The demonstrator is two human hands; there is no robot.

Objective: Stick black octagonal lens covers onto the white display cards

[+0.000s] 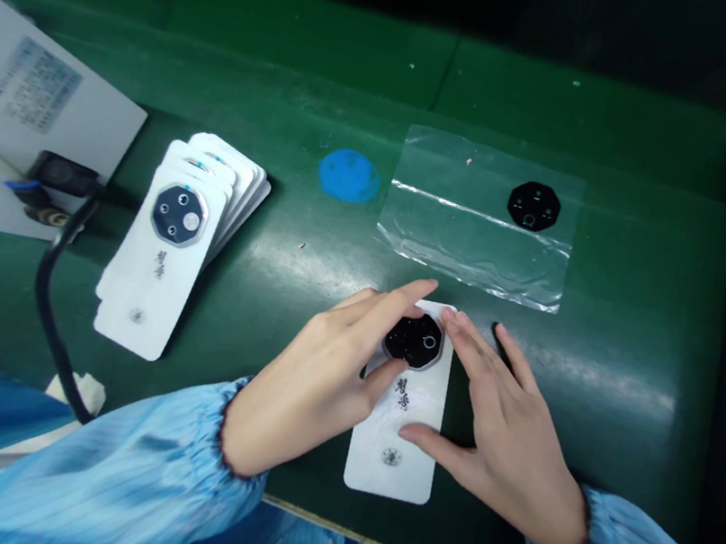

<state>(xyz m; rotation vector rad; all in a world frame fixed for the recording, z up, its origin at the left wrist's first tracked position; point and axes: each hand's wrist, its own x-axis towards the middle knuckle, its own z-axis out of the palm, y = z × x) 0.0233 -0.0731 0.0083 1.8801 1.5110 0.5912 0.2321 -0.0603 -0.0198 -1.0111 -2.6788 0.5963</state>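
Observation:
My left hand grips a black octagonal camera lens plate with silver edging between its thumb and fingertips. The plate lies on the upper end of a white printed card. My right hand spans the card, with fingertips at its top right corner and thumb on its right side. A fanned stack of similar white cards lies to the left, its top card bearing a dark octagonal plate. Another black octagonal plate rests on a clear plastic film above my hands.
The work surface is a green bench with a raised back edge. A round blue patch sits on it. At the left are a printed white sheet, a black cable and a black plug.

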